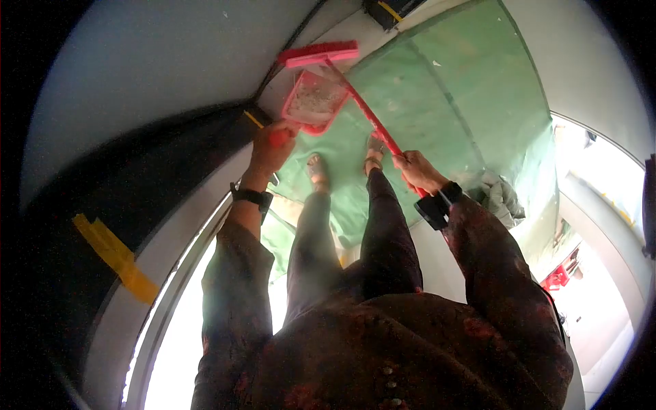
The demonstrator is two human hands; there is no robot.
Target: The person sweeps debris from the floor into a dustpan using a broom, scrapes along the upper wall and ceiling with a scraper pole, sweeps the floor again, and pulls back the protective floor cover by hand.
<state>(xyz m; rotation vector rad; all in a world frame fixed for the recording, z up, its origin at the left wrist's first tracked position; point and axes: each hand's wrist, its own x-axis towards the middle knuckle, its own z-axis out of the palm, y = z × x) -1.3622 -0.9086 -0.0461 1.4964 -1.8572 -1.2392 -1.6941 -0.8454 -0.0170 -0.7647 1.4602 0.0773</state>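
Note:
My left hand (273, 145) is closed around the handle of a pink-red dustpan (316, 99), whose pan holds pale dust and debris. My right hand (418, 171) grips the long red handle of a broom (372, 116). The broom's head, with its red bristles, lies just beyond the far edge of the dustpan, near the corner by the wall. Dark bands with small boxes are on both wrists. My sandalled feet stand on the green sheet (437, 102) below the dustpan.
A grey wall (164, 61) rises on the left, with yellow tape (116, 260) along its dark lower part. Crumpled grey cloth (502, 198) lies right of my right hand. Bright openings are at lower left and right, and a red item (557, 279) sits at far right.

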